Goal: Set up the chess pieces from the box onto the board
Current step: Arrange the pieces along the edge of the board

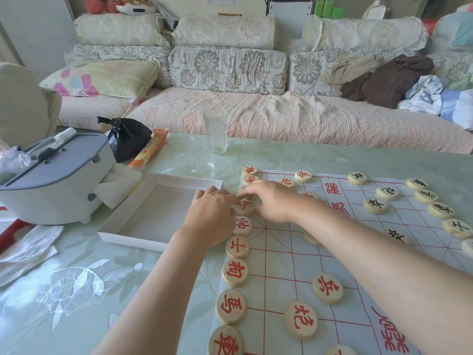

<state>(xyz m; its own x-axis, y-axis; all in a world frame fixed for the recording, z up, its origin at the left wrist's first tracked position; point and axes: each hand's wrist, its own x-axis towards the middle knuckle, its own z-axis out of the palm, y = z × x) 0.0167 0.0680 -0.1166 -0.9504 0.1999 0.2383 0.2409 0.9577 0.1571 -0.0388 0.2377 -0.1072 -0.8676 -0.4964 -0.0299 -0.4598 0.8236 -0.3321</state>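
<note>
A paper chess board (337,254) with red lines lies on the table. Round wooden pieces with red characters line its left edge, such as the piece (242,226) just below my hands. Pieces with black characters (375,205) stand at the far right. The white box (163,213) lies left of the board and looks empty. My left hand (212,216) and my right hand (271,201) meet over a red-marked piece (244,207) on the left edge row. Fingers of both hands touch it. Whether either hand pinches it is hidden.
A glass (215,130) stands at the table's far edge. A grey-and-white lidded appliance (56,180), a black bag (128,139) and an orange packet (149,148) sit at the left. Plastic wrap (25,249) lies near the left front. A sofa runs behind the table.
</note>
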